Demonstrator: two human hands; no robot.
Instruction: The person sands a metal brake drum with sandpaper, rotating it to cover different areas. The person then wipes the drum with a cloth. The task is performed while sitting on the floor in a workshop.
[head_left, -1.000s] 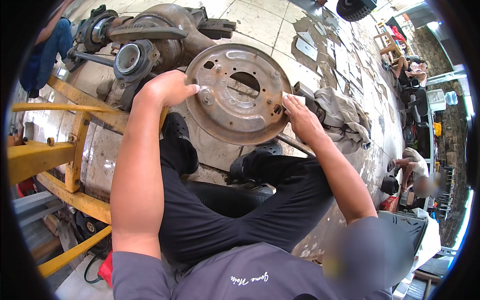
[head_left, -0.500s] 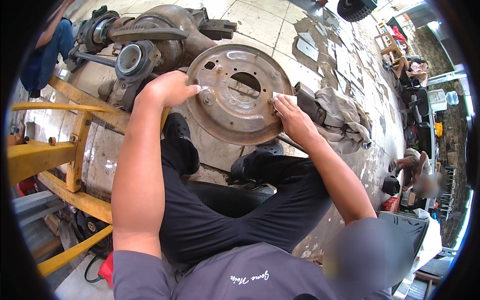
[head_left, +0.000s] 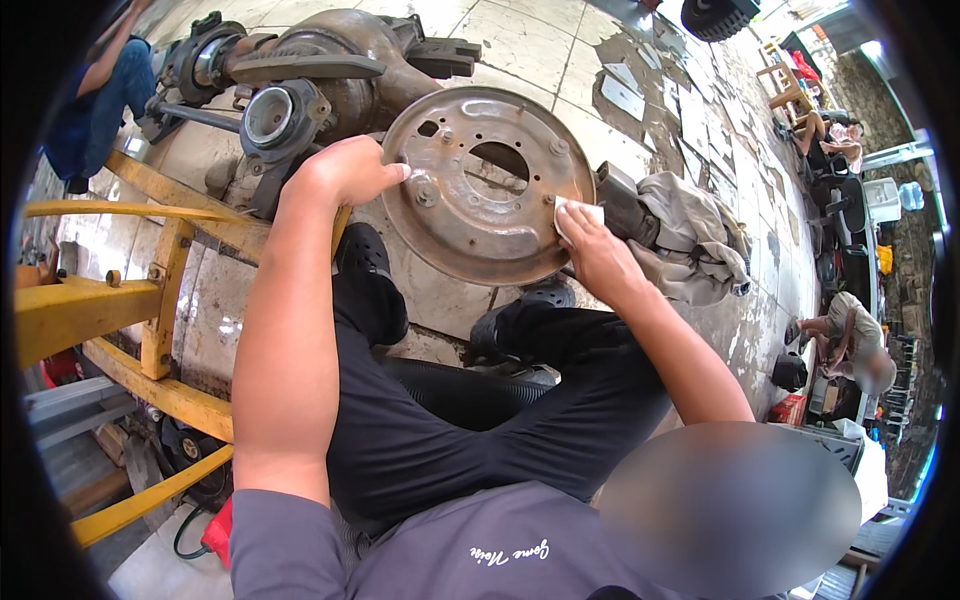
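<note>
A round, rust-stained metal brake backing plate (head_left: 450, 235), with a large centre hole and bolts, is held tilted in front of my knees. My left hand (head_left: 345, 172) grips its left rim, thumb on the face; the other fingers are hidden behind the edge. Against the right side of the plate, my right hand (head_left: 600, 255) presses a small folded white sheet (head_left: 582, 210) under its fingers. Whether that sheet is paper or cloth I cannot tell.
A large axle housing (head_left: 345, 50) with a hub (head_left: 270, 118) lies beyond my left hand. A yellow metal frame (head_left: 90, 308) stands at left. Right of the plate, a beige cloth (head_left: 690, 235) drapes over a dark metal part. Other people (head_left: 110, 85) sit at far left and right.
My right hand with the white sheet has slid slightly nearer to me along the plate's right side. My left hand keeps its grip. The whole view has shifted a little.
</note>
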